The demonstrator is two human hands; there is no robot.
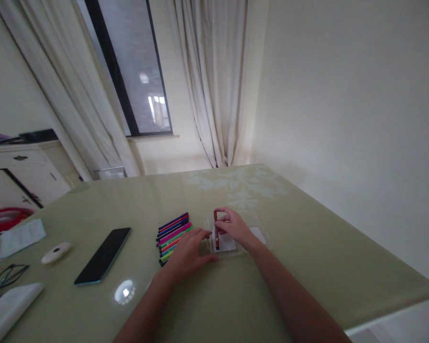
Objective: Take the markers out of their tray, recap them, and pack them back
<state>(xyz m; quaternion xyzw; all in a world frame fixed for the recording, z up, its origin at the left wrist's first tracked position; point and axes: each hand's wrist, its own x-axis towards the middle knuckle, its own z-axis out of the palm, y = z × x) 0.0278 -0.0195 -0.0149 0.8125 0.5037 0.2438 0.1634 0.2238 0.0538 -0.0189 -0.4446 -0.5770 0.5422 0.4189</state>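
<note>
A dark red marker [216, 236] is pinched in my right hand [234, 227], standing nearly lengthwise over the left part of a clear plastic case [264, 228]. White paper or card shows inside the case. My left hand [191, 250] has its thumb and fingers apart, with the fingertips at the case's left edge and the thumb by its front corner. Whether it touches the case I cannot tell. Left of the case lies a row of several coloured markers [173, 231], side by side, partly covered by my left hand.
A black phone [103, 257] lies left of the markers. Farther left are a white mouse-shaped object [56, 253], a pale folded cloth or mask [23, 237], eyeglasses [9, 277] and a white box-like object [12, 309]. The table [325, 257] runs close to the wall on the right.
</note>
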